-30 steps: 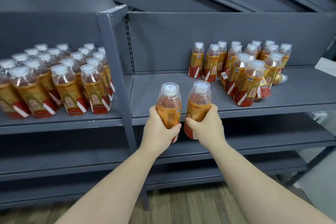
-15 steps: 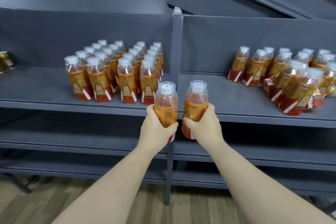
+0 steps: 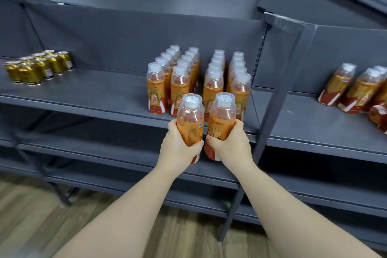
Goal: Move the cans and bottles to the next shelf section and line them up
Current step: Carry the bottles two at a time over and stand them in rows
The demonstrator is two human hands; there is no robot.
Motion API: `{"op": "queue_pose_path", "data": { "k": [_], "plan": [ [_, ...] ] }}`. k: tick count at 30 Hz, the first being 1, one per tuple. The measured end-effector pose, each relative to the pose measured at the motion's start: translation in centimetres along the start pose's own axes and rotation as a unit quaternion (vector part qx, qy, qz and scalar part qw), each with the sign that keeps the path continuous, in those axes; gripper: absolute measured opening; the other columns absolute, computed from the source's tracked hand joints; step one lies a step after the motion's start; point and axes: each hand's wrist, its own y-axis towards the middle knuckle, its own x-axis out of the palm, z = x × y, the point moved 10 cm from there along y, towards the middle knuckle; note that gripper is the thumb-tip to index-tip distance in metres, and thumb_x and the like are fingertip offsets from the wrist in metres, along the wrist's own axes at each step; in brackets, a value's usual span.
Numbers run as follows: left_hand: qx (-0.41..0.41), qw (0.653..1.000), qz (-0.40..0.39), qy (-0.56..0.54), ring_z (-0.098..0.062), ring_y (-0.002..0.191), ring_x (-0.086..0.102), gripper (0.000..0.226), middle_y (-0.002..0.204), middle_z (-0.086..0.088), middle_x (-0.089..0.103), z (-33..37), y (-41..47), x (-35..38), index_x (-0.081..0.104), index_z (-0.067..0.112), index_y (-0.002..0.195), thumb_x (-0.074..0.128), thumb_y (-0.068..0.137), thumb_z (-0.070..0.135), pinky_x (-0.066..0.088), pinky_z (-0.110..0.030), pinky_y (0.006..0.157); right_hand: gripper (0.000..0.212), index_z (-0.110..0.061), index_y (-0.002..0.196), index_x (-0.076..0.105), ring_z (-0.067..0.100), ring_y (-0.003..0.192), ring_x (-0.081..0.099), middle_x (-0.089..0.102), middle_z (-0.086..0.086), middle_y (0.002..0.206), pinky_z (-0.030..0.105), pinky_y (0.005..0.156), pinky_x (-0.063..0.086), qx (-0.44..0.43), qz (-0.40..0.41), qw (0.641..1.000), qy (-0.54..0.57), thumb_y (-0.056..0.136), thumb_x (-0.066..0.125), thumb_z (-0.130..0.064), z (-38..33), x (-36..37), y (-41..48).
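My left hand [image 3: 178,146] grips an orange tea bottle [image 3: 190,119] with a white cap, held upright. My right hand [image 3: 232,144] grips a second bottle of the same kind [image 3: 222,117] right beside it. Both hang in front of the left shelf section's front edge [image 3: 104,109]. Just behind them several matching bottles [image 3: 194,77] stand in neat rows on that shelf. A looser group of the same bottles [image 3: 356,88] stands on the right shelf section, one lying on its side at the far right edge.
Several gold cans [image 3: 37,67] stand grouped at the left of the shelf. A grey upright post [image 3: 278,90] divides the two sections. Lower grey shelves [image 3: 125,153] run beneath, and wood flooring [image 3: 31,216] lies below.
The view has swung left: the lined-up bottles now sit straight ahead, the gold cans have come into sight, and the loose group has slid to the right edge. Both hands still hold their bottles.
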Motion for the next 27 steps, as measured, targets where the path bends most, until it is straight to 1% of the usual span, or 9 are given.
{"op": "queue_pose_path", "data": {
  "k": [4,6,9,13,16,19,22,25,27],
  "plan": [
    [-0.015,1.0,0.023,-0.007,-0.008,0.107,0.05,0.081,0.12,0.013,0.048,-2.7,1.6,-4.0,0.027,0.028,0.139,0.081,0.081,0.036,0.046,-0.026,0.082,0.061,-0.032,0.124,0.035,0.015,0.104,0.059,0.057,-0.008,0.116,0.034,0.087,0.054,-0.015,-0.019,1.0,0.003,0.082,0.08,-0.036,-2.6,4.5,0.2],
    [-0.021,0.999,0.03,-0.005,-0.008,0.106,0.05,0.08,0.12,0.013,0.047,-3.8,2.4,-5.5,0.027,0.028,0.139,0.081,0.081,0.037,0.045,-0.025,0.08,0.059,-0.031,0.12,0.035,0.015,0.101,0.059,0.057,-0.007,0.114,0.031,0.083,0.052,-0.026,-0.029,0.999,-0.005,0.082,0.08,-0.036,-3.5,6.4,0.6],
    [-0.03,0.998,0.046,-0.007,-0.009,0.104,0.052,0.079,0.117,0.014,0.047,-5.4,3.5,-7.6,0.028,0.029,0.137,0.081,0.08,0.037,0.046,-0.024,0.077,0.061,-0.029,0.123,0.036,0.014,0.101,0.059,0.057,-0.007,0.115,0.028,0.08,0.051,-0.031,-0.046,0.998,-0.009,0.082,0.08,-0.038,-4.7,9.4,1.6],
    [-0.039,0.996,0.075,-0.013,-0.009,0.101,0.056,0.074,0.113,0.016,0.05,-7.2,5.0,-10.3,0.029,0.034,0.129,0.083,0.079,0.038,0.047,-0.021,0.075,0.071,-0.026,0.135,0.035,0.012,0.106,0.058,0.056,-0.009,0.122,0.032,0.087,0.054,-0.054,-0.076,0.996,0.002,0.081,0.08,-0.039,-6.4,13.9,3.0],
    [-0.053,0.994,0.098,-0.009,-0.005,0.094,0.055,0.075,0.109,0.017,0.05,-8.4,6.5,-12.7,0.029,0.032,0.131,0.083,0.079,0.037,0.044,-0.017,0.07,0.063,-0.029,0.128,0.038,0.009,0.1,0.059,0.056,-0.012,0.115,0.029,0.082,0.052,-0.072,-0.105,0.992,0.02,0.082,0.08,-0.038,-7.9,17.1,4.3],
    [-0.058,0.991,0.119,0.004,-0.002,0.092,0.055,0.072,0.106,0.02,0.051,-8.7,8.3,-15.3,0.029,0.034,0.127,0.082,0.079,0.035,0.047,-0.019,0.073,0.062,-0.03,0.124,0.038,0.005,0.097,0.059,0.056,-0.014,0.11,0.032,0.083,0.055,-0.095,-0.126,0.986,0.043,0.08,0.081,-0.036,-9.9,19.8,6.0],
    [-0.062,0.988,0.138,0.015,-0.001,0.092,0.055,0.071,0.105,0.022,0.05,-9.2,10.2,-17.7,0.028,0.034,0.126,0.082,0.08,0.035,0.044,-0.016,0.069,0.061,-0.032,0.12,0.036,0.01,0.1,0.058,0.056,-0.01,0.113,0.032,0.083,0.053,-0.109,-0.138,0.983,0.044,0.079,0.081,-0.038,-11.7,22.4,7.8],
    [-0.067,0.985,0.159,0.025,-0.008,0.098,0.056,0.076,0.112,0.014,0.052,-9.9,11.9,-19.9,0.03,0.029,0.134,0.082,0.08,0.034,0.046,-0.02,0.074,0.063,-0.027,0.124,0.038,0.012,0.102,0.059,0.056,-0.008,0.115,0.031,0.082,0.053,-0.127,-0.145,0.981,0.037,0.079,0.081,-0.038,-13.5,24.9,9.2],
    [-0.079,0.982,0.169,0.022,-0.011,0.101,0.056,0.076,0.115,0.011,0.052,-10.8,13.0,-21.2,0.029,0.029,0.136,0.081,0.081,0.032,0.048,-0.025,0.078,0.063,-0.027,0.126,0.039,0.013,0.1,0.06,0.057,-0.007,0.113,0.03,0.079,0.054,-0.122,-0.151,0.98,0.033,0.08,0.08,-0.038,-14.4,26.4,10.1]
  ]
}}
